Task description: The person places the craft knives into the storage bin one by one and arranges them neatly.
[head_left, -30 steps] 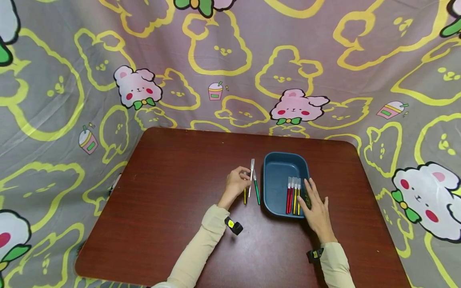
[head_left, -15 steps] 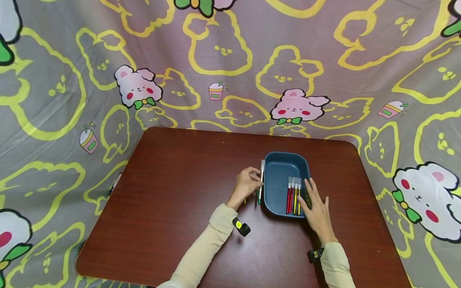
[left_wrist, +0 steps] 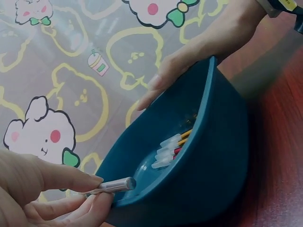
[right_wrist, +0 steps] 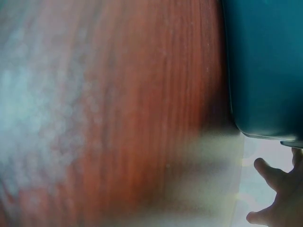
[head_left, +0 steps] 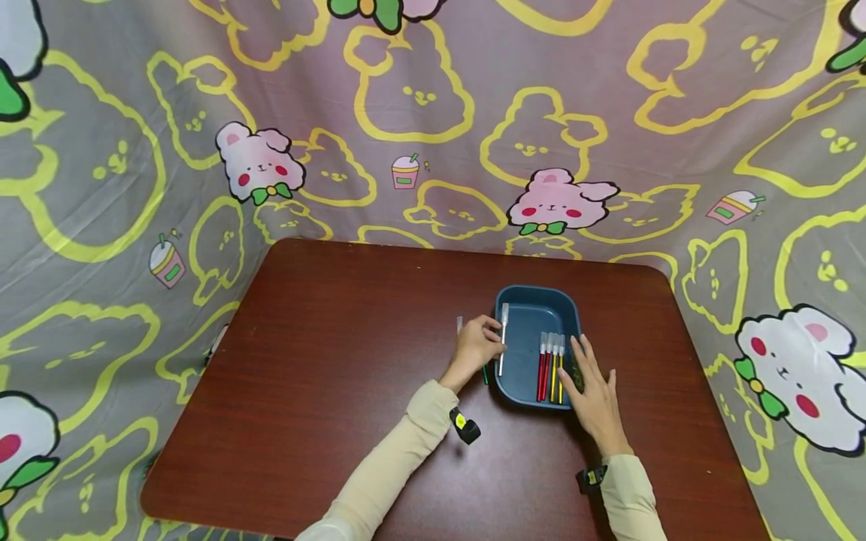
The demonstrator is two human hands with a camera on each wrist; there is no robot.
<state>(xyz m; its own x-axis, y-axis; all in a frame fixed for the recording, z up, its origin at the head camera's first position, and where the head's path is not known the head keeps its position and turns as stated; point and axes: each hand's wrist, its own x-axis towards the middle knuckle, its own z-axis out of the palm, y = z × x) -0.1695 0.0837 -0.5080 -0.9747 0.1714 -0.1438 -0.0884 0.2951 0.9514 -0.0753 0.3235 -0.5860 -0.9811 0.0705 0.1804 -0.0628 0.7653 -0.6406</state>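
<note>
My left hand [head_left: 477, 347] pinches a silver craft knife [head_left: 504, 338] with a clear cap between thumb and fingertips, over the left side of a blue plastic tray [head_left: 534, 293]. The left wrist view shows the knife's blunt silver end [left_wrist: 120, 184] sticking out past the fingertips, close above the tray's rim. Several capped craft knives [head_left: 551, 368], red and yellow, lie side by side in the tray's right part. My right hand [head_left: 597, 398] rests at the tray's right rim with its fingers straight and spread.
Left of the tray, a green craft knife [head_left: 485, 374] lies on the brown table [head_left: 338, 338], mostly hidden by my left hand. A clear cap [head_left: 459, 323] shows beyond that hand. A patterned curtain [head_left: 419, 210] surrounds the table's far sides.
My left hand has carried the silver craft knife rightward from over the table, across the tray's left rim, to above the tray's inside. The right hand has stayed in place.
</note>
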